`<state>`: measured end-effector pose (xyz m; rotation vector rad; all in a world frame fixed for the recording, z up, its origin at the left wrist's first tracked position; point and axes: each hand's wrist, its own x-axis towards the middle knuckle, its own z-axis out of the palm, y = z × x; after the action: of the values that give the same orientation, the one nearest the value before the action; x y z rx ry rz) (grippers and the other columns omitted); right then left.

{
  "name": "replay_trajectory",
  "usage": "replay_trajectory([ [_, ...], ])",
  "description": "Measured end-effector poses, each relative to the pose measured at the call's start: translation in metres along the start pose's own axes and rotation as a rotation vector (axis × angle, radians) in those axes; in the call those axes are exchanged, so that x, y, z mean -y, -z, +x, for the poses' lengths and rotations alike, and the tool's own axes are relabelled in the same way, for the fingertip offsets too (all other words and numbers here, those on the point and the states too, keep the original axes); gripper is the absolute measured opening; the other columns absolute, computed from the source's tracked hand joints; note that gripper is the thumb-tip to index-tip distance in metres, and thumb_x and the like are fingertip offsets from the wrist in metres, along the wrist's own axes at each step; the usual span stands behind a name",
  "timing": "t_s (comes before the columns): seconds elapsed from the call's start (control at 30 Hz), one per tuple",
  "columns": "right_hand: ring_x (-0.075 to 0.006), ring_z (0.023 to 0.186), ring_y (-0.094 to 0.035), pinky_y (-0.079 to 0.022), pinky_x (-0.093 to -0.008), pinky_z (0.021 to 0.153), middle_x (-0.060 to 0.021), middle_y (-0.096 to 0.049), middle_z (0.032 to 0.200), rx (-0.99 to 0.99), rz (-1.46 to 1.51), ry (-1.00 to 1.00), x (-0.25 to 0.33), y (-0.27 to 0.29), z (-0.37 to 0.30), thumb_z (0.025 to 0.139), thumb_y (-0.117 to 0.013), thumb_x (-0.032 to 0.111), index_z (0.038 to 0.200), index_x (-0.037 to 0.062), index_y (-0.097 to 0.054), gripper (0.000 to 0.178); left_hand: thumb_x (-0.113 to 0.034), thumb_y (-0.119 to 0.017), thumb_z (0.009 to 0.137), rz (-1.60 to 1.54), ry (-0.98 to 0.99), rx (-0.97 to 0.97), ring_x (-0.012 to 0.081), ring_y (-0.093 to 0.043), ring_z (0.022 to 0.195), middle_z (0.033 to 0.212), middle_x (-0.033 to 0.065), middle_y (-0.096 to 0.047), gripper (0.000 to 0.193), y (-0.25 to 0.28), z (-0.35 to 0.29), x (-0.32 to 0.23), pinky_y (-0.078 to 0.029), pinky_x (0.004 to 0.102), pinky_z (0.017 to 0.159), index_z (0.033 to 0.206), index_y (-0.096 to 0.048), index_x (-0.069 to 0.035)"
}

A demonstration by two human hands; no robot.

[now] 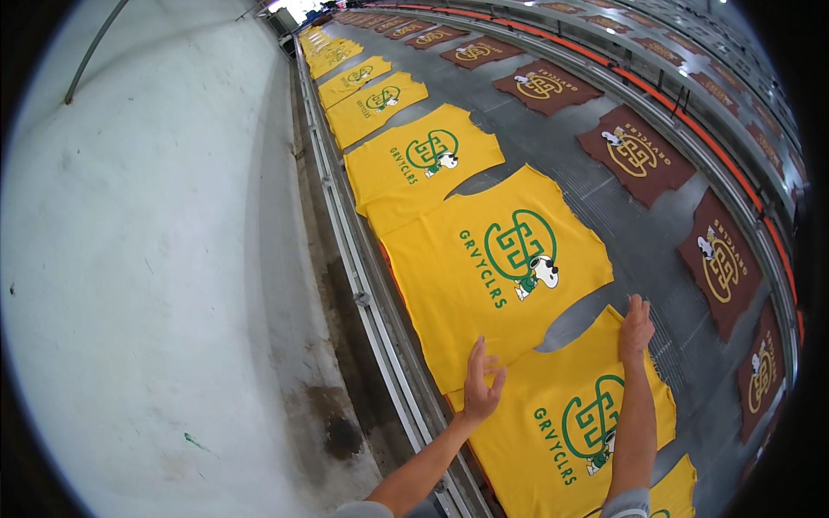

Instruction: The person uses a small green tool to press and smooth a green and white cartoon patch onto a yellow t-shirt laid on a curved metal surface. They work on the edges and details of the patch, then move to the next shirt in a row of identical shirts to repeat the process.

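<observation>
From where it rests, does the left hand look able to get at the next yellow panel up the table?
Probably yes: the left hand lies flat at the seam where the nearest yellow panel meets the next yellow panel, with nothing lying between.

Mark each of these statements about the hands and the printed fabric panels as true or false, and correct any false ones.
1. Both hands lie flat on a yellow panel. True: the left hand and right hand press the nearest yellow panel near its top edge.
2. The right hand grips a tool. False: it is open and empty.
3. Brown panels lie in a row to the right of the yellow ones. True.
4. The yellow panels carry a red print. False: the print is green.
5. The table surface is white. False: it is grey.
</observation>
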<state>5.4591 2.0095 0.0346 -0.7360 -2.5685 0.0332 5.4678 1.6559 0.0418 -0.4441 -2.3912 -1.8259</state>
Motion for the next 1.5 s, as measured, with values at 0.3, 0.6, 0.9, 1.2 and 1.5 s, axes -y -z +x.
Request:
replay_trajectory([
  [0.3,-0.0327,0.077,-0.065,-0.051,-0.0386,0.061,-0.0132,-0.06,0.088,0.027,0.013,-0.082,0.007,-0.007,0.006,0.098,-0.052,0.011,0.104,0.0104,-0.057,0.008,-0.005,-0.062,0.092,-0.076,-0.01,-0.045,0.0297,-0.063,0.108,0.155,0.022,-0.029,0.067,0.019,0.001,0.007,-0.058,0.0372,0.082,0.15,-0.028,-0.006],
  [0.6,-0.0016,0.053,-0.036,-0.032,-0.0209,0.046,0.005,-0.039,0.067,-0.126,1.45,-0.651,0.034,0.098,-0.012,0.1,-0.056,0.014,0.107,0.0101,-0.056,0.008,-0.02,-0.057,0.097,-0.294,0.062,-0.015,0.0292,-0.063,0.106,0.155,0.0232,-0.027,0.067,0.018,0.008,0.018,-0.058,0.036,0.078,0.152,-0.023,-0.004],
  [0.9,0.0016,0.05,-0.035,-0.026,-0.0178,0.039,0.0052,-0.046,0.074,-0.346,1.486,-0.443,-0.047,0.304,-0.118,0.104,-0.051,0.023,0.125,0.0112,-0.05,0.024,-0.039,-0.049,0.1,-0.398,0.109,0.124,0.0179,-0.066,0.069,0.143,0.0263,-0.046,0.073,-0.01,-0.037,0.017,-0.053,0.0241,0.057,0.149,-0.022,0.007],
  [1.2,-0.0018,0.048,-0.035,-0.026,-0.0185,0.043,0.0024,-0.047,0.066,-0.259,1.464,-0.476,0.003,0.328,-0.064,0.099,-0.061,0.017,0.106,0.0033,-0.056,0.016,-0.034,-0.046,0.103,-0.559,0.339,0.046,0.0183,-0.066,0.075,0.146,0.0201,-0.043,0.064,0.017,-0.084,-0.037,-0.054,0.0236,0.058,0.151,-0.02,-0.001],
  [1.5,-0.002,0.046,-0.033,-0.024,-0.0189,0.042,0.0022,-0.045,0.064,-0.279,1.468,-0.505,0.007,0.336,-0.087,0.1,-0.06,0.018,0.104,0.0045,-0.056,0.015,-0.025,-0.055,0.1,-0.346,-0.043,0.256,0.017,-0.06,0.09,0.135,0.0179,-0.05,0.057,-0.048,-0.062,-0.026,-0.053,0.0271,0.072,0.145,-0.034,0.001],
])
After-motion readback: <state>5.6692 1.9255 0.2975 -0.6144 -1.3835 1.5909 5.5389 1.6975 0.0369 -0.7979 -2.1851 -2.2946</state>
